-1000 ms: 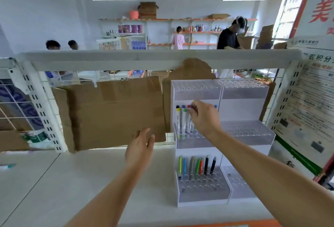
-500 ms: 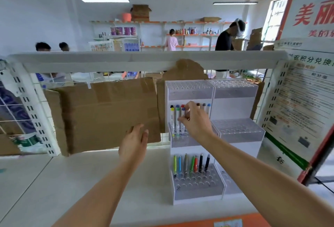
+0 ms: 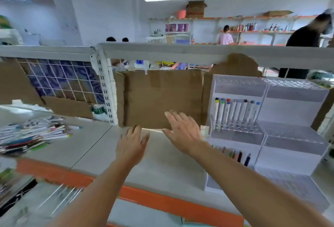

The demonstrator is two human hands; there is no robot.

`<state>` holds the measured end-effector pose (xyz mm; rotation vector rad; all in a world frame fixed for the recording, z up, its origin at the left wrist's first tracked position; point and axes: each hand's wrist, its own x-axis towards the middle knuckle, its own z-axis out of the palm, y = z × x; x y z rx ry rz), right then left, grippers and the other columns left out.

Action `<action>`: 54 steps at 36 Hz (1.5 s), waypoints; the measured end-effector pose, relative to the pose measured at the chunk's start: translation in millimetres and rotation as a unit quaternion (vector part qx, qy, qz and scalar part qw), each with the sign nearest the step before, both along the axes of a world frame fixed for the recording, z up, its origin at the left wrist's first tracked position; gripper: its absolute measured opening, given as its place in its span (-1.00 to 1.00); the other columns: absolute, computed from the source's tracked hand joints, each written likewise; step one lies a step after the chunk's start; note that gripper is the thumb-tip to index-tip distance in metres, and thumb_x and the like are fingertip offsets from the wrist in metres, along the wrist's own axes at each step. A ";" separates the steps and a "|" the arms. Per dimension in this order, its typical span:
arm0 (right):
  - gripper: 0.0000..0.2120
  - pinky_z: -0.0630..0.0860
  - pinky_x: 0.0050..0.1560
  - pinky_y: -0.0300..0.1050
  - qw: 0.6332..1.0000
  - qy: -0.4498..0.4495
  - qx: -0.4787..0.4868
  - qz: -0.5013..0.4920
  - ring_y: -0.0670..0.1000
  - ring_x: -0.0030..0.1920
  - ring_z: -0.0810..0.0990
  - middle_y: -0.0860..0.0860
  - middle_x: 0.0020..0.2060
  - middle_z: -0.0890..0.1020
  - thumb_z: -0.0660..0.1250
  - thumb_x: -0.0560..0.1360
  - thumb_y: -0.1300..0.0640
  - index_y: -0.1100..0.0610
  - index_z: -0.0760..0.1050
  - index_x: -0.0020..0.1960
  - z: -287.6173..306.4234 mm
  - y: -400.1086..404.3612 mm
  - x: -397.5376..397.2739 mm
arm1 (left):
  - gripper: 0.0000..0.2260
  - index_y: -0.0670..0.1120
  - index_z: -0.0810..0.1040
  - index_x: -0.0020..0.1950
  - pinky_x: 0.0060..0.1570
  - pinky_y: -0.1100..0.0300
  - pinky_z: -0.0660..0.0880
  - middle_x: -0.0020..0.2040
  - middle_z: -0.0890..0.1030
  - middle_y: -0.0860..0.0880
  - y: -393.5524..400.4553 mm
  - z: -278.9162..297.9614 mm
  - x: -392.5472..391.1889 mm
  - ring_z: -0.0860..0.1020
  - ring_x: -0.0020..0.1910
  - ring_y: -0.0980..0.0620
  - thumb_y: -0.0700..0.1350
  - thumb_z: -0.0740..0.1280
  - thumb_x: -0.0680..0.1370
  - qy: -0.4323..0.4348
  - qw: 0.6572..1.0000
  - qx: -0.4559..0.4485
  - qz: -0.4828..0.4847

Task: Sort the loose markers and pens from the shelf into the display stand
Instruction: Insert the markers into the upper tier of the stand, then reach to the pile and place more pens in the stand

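Both hands are empty and spread flat, fingers apart: the left hand (image 3: 131, 144) hovers over the bare white shelf (image 3: 90, 147), the right hand (image 3: 182, 130) just beside it, nearer the display stand (image 3: 262, 136). Neither pinches anything. Outward to the right, the stand's middle tier holds a row of white markers (image 3: 235, 113) standing upright with coloured caps, and its lower tier a few thinner pens (image 3: 235, 154); the top tier and the right-hand column look unfilled. Well apart on the left lies a large heap of loose pens (image 3: 30, 134). My reading: sorting is under way but most of it remains, with the pile barely dented
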<state>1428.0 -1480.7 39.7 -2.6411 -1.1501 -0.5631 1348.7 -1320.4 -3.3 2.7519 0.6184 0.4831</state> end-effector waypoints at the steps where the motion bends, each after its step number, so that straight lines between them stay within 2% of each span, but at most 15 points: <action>1: -0.47 0.26 0.27 -0.01 1.000 0.013 -0.015 0.005 0.09 0.34 0.33 0.00 0.45 0.29 0.11 0.58 -0.13 0.06 0.16 0.47 -5.6 9.6 -3.9 | -0.52 -0.05 0.20 0.50 0.35 0.03 0.21 0.48 0.28 -0.08 9.0 -4.0 -9.4 0.23 0.45 -0.09 0.14 -0.01 0.63 0.009 1.000 0.002 0.013; 4: -0.44 0.23 0.31 0.01 0.997 0.053 -0.049 0.027 0.09 0.38 0.29 0.01 0.46 0.25 0.07 0.59 -0.17 0.04 0.09 0.49 -20.4 39.8 -17.7 | -0.49 -0.01 0.14 0.53 0.43 0.04 0.15 0.53 0.19 -0.05 36.4 -14.6 -40.7 0.16 0.49 -0.05 0.16 -0.02 0.63 0.046 0.998 0.004 0.053; 9: -0.41 0.12 0.43 0.01 0.987 0.097 -0.100 0.076 0.08 0.46 0.17 0.04 0.50 0.18 0.02 0.60 -0.19 0.07 0.04 0.52 -33.2 96.2 -44.3 | -0.49 0.01 0.13 0.53 0.43 0.06 0.14 0.53 0.18 -0.04 83.2 -26.8 -95.8 0.16 0.49 -0.05 0.18 -0.02 0.63 0.085 0.988 0.002 0.129; 17: -0.42 0.09 0.46 0.02 0.974 0.116 -0.125 0.152 0.07 0.47 0.16 0.04 0.51 0.17 -0.02 0.61 -0.19 0.06 0.03 0.53 -32.4 202.3 -97.9 | -0.50 -0.04 0.11 0.53 0.47 0.00 0.06 0.55 0.12 -0.07 167.7 -32.2 -180.6 0.09 0.52 -0.07 0.15 -0.03 0.64 0.114 0.969 -0.039 0.213; 21: -0.43 0.12 0.44 0.01 0.970 0.116 -0.131 0.168 0.06 0.45 0.21 0.03 0.48 0.23 -0.03 0.61 -0.20 0.06 0.05 0.52 -29.5 255.0 -128.8 | -0.48 0.01 0.07 0.55 0.48 -0.03 0.03 0.56 0.08 -0.03 204.9 -27.0 -221.4 0.07 0.52 -0.07 0.19 -0.05 0.63 0.112 0.963 -0.069 0.234; 28: -0.43 0.12 0.41 -0.01 0.969 0.124 -0.137 0.163 0.05 0.46 0.20 0.02 0.51 0.18 -0.05 0.62 -0.18 0.06 0.01 0.54 -27.0 326.0 -164.8 | -0.49 0.04 0.07 0.55 0.48 -0.03 0.00 0.56 0.06 -0.02 269.6 -24.9 -264.7 0.03 0.53 -0.05 0.19 -0.06 0.63 0.127 0.960 -0.064 0.242; 39: -0.45 0.16 0.39 -0.02 0.967 0.151 -0.167 0.116 0.07 0.44 0.25 0.05 0.46 0.29 -0.03 0.63 -0.16 0.08 0.05 0.53 -47.3 403.1 -157.1 | -0.48 0.02 0.01 0.56 0.48 0.00 -0.06 0.57 0.03 -0.02 339.2 -42.8 -269.1 0.01 0.53 -0.03 0.18 -0.08 0.64 0.154 0.958 -0.081 0.229; 46: -0.48 0.19 0.39 0.01 0.965 0.157 -0.177 0.113 0.09 0.45 0.23 0.05 0.45 0.31 0.00 0.63 -0.14 0.05 0.10 0.51 -63.7 458.7 -128.7 | -0.49 0.02 0.06 0.55 0.49 -0.03 0.01 0.56 0.09 -0.03 383.0 -55.9 -241.0 0.06 0.52 -0.03 0.18 -0.05 0.63 0.148 0.960 -0.092 0.220; 51: -0.53 0.24 0.33 0.00 0.959 0.173 -0.176 0.139 0.11 0.37 0.34 0.05 0.38 0.40 0.06 0.62 -0.08 0.05 0.18 0.49 -73.4 496.2 -112.4 | -0.48 0.00 0.04 0.56 0.49 -0.02 0.00 0.57 0.05 -0.03 412.5 -56.1 -215.7 0.03 0.53 -0.04 0.18 -0.06 0.64 0.175 0.956 -0.093 0.218; 54: -0.62 0.31 0.21 -0.04 0.955 0.163 -0.184 0.164 0.11 0.30 0.38 0.05 0.30 0.46 0.08 0.61 -0.01 0.06 0.32 0.39 -80.9 516.2 -102.2 | -0.49 0.01 0.07 0.55 0.48 -0.01 0.03 0.56 0.06 -0.04 430.5 -56.4 -198.2 0.04 0.53 -0.03 0.17 -0.04 0.64 0.172 0.957 -0.097 0.212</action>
